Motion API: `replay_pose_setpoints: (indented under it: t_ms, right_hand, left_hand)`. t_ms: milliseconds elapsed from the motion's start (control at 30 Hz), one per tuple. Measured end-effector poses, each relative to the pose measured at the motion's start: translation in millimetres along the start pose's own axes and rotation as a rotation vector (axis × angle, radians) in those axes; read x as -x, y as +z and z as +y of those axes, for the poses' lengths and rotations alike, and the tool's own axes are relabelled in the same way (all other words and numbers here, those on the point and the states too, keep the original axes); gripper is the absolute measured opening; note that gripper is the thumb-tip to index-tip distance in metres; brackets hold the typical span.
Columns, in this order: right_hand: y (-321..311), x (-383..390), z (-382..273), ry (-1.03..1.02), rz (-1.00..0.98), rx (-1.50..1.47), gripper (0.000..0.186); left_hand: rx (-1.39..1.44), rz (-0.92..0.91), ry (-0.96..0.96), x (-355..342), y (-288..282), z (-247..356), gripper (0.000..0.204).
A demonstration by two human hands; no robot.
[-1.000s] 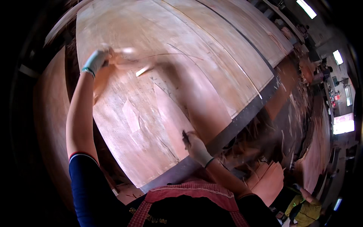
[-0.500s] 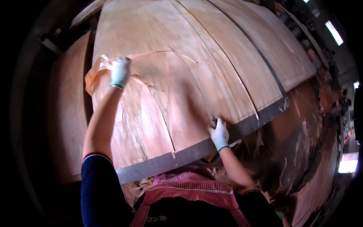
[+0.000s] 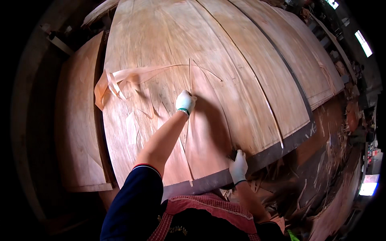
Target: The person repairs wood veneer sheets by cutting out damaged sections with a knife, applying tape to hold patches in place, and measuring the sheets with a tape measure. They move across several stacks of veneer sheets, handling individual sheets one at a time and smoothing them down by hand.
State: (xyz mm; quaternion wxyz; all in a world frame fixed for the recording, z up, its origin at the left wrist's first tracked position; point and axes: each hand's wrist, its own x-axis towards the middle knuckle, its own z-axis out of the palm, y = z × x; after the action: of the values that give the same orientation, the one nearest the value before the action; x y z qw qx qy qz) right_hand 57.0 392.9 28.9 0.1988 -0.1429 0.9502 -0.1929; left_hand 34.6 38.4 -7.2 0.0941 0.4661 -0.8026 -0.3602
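My left hand [image 3: 185,101], in a white knitted glove, is closed on a narrow veneer strip [image 3: 190,76] that runs up the sheet away from me. Below it lies a pinkish tapered piece of veneer [image 3: 205,140] on the broad pale wood veneer sheet [image 3: 152,32]. My right hand [image 3: 239,165], gloved too, is at the near edge of the sheet with its fingers closed round a small dark tool [image 3: 233,154]. Most of that tool is hidden, so its kind cannot be made out. A curled veneer offcut [image 3: 105,90] lies to the left.
A grey strip [image 3: 277,149] borders the near edge of the work surface. Another stack of wood sheets [image 3: 78,120] stands at the left across a dark gap. Torn veneer scraps [image 3: 317,176] litter the floor at the right. A thin loose strip [image 3: 263,96] lies lengthwise on the sheet.
My left hand has left the curled offcut and moved right to the narrow strip. The offcut stays on the sheet. My right hand remains at the near edge with the dark tool.
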Motion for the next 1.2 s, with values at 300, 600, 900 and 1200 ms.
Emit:
replay_pose_setpoints:
  t_ms: [300, 600, 900, 1200]
  right_hand:
    - [11.6, -4.1, 11.0, -0.076, 0.062, -0.111, 0.046]
    - [20.8, -10.3, 21.7, -0.142, 0.127, -0.19, 0.038]
    - [24.9, -13.3, 30.7, -0.188, 0.141, -0.232, 0.038]
    - [33.2, -17.4, 31.7, -0.3, 0.214, -0.236, 0.035]
  left_hand:
    - [0.044, 0.053, -0.048, -10.9, 0.7, -5.1, 0.028]
    - [0.048, 0.067, -0.088, -9.6, -2.4, -2.2, 0.028]
    - [0.021, 0.084, -0.109, -12.6, -0.7, 0.3, 0.03]
    - [-0.377, 0.163, 0.442, -16.1, -17.5, 1.7, 0.013]
